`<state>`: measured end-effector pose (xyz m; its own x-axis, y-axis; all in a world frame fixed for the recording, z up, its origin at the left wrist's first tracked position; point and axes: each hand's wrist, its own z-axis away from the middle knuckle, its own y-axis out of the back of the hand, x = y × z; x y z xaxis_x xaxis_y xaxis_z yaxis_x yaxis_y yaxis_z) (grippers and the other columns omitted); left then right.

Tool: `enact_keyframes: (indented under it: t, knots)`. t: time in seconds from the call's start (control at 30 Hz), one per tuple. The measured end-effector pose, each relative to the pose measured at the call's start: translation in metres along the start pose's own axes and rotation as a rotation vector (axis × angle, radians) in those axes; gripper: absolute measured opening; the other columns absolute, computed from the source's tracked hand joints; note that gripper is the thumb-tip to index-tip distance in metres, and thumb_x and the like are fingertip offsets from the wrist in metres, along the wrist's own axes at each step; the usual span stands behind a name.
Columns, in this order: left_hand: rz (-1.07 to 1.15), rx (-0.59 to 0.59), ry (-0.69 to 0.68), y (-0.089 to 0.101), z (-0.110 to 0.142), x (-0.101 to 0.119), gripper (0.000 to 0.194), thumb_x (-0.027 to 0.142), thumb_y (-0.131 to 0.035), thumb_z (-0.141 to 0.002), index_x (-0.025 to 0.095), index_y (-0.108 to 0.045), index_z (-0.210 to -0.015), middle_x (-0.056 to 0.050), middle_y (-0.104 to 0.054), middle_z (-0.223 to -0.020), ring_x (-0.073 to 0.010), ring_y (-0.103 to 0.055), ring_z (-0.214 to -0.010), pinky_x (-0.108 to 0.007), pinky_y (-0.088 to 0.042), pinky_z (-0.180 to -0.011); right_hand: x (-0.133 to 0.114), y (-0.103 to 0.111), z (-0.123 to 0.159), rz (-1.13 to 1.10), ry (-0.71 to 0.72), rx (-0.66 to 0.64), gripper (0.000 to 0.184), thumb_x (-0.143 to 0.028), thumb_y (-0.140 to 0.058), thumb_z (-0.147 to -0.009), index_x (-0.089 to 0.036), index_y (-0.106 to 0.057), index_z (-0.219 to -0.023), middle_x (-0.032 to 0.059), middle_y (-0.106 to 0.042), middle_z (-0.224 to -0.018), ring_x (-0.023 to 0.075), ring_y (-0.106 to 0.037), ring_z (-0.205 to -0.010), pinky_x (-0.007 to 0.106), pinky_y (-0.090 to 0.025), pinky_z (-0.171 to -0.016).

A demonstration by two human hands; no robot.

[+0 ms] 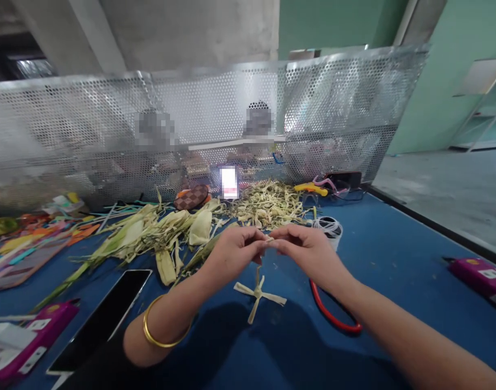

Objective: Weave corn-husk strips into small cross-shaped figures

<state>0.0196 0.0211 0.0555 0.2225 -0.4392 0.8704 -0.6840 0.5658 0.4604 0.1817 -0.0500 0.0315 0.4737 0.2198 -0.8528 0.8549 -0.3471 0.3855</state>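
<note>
My left hand (235, 252), with a gold bangle (147, 325) on its forearm, pinches a small pale strip of dried husk (269, 240). The fingertips of my right hand (311, 254) close on the same strip from the other side, so both hands meet above the blue table. Just below them is a cross-shaped husk piece (258, 293) with a thin stem rising toward my left fingers. Whether the stem joins the held strip is hidden. A red curved handle (333, 319) shows partly from beneath my right forearm.
Long husks (134, 235) and a shredded heap (272, 203) lie behind my hands. Near the right hand stands a spool of white cord (332, 230). A black phone (104, 314) and purple tools (37, 341) flank me. A perforated metal screen (333, 108) borders the table (394, 281); people are behind it.
</note>
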Motion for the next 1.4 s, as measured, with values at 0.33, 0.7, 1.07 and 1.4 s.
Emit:
enact_keyframes:
  t: [0.33,0.7,1.07,1.4]
  knots:
    - [-0.135,0.016,0.009,-0.010,-0.001,-0.008,0.012,0.020,-0.060,-0.077,0.014,-0.068,-0.070,0.001,-0.062,-0.055,-0.0090,-0.059,-0.052,-0.018,-0.045,-0.052,0.013,-0.012,0.008,-0.111,-0.008,0.095,0.014,-0.031,-0.064,-0.074,-0.018,-0.065,-0.067,-0.0004,-0.064,-0.058,0.0143,-0.058,-0.057,0.027,-0.043,-0.056]
    - [-0.659,0.007,0.040,0.012,-0.032,-0.072,0.019,0.024,-0.059,-0.078,0.018,-0.074,-0.087,-0.005,-0.072,-0.086,-0.0178,-0.065,-0.078,-0.031,-0.049,-0.078,0.037,0.001,-0.004,-0.120,-0.094,0.162,0.012,-0.029,-0.062,-0.073,-0.019,-0.060,-0.068,-0.0010,-0.060,-0.057,0.0145,-0.057,-0.057,0.028,-0.044,-0.059]
    - [-0.644,0.251,-0.107,0.034,0.006,-0.036,0.019,0.028,-0.057,-0.082,0.022,-0.074,-0.089,-0.007,-0.070,-0.096,-0.0183,-0.061,-0.088,-0.030,-0.045,-0.083,0.049,-0.002,-0.006,-0.050,-0.107,0.026,0.017,-0.035,-0.060,-0.073,-0.019,-0.058,-0.067,-0.0006,-0.060,-0.056,0.0152,-0.056,-0.056,0.029,-0.041,-0.057]
    - [-0.232,-0.054,0.199,-0.024,0.035,-0.063,0.022,0.036,-0.063,-0.074,0.016,-0.072,-0.074,-0.001,-0.068,-0.070,-0.0146,-0.059,-0.067,-0.022,-0.040,-0.061,0.052,-0.009,-0.004,0.031,-0.009,-0.105,0.018,-0.035,-0.058,-0.074,-0.019,-0.058,-0.066,0.0029,-0.065,-0.071,0.0182,-0.058,-0.072,0.035,-0.042,-0.072]
